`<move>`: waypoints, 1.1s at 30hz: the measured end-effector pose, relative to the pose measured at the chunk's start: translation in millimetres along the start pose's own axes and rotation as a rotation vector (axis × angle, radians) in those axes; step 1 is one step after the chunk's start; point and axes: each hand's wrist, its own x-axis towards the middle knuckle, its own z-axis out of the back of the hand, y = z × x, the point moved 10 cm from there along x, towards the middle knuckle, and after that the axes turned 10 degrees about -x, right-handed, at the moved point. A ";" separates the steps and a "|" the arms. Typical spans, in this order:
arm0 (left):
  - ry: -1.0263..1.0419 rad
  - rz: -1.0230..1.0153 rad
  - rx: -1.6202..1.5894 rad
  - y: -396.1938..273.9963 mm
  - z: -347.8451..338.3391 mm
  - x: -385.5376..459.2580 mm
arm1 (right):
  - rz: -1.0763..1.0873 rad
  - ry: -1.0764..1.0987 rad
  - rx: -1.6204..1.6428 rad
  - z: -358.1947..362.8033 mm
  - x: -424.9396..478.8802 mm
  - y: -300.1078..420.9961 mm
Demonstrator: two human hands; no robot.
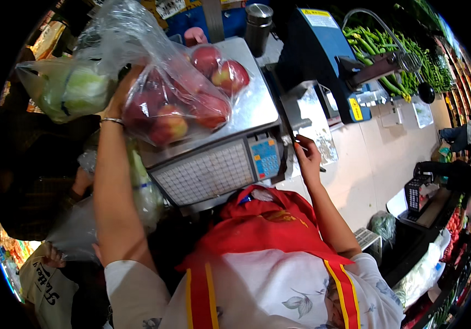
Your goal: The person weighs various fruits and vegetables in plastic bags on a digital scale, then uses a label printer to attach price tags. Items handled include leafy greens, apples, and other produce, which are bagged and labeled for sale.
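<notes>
On the metal pan (260,94) of a weighing scale lie red apples (169,123) in a clear plastic bag. My left hand (126,92) is at the bag's left side, partly behind the plastic; its fingers are largely hidden, so its grip cannot be made out. A clear bag with a pale green vegetable (83,90) hangs left of that hand. The scale's keypad (265,155) and its grid of keys (206,174) face me. My right hand (307,154) is beside the scale's right side, fingers bent at a dark edge; whether it holds something is unclear.
A blue bag-sealing machine (321,53) with a lever stands at the right, with green peppers (375,45) behind it. A steel flask (258,28) stands behind the scale. Other people's hands (54,255) and more bagged vegetables (147,189) are at the left. Two people are far right.
</notes>
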 end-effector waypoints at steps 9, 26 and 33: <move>-0.500 0.184 -0.304 15.1 74.1 -29.3 | -0.221 0.352 0.060 -42.0 -25.6 -43.3; -1.149 -0.195 -0.553 -8.7 -37.3 -255.0 | -0.070 0.293 -0.005 -59.6 -30.9 -43.3; -1.128 -0.169 -0.566 0.3 -40.3 -258.8 | -0.108 0.269 0.021 -60.3 -35.9 -38.1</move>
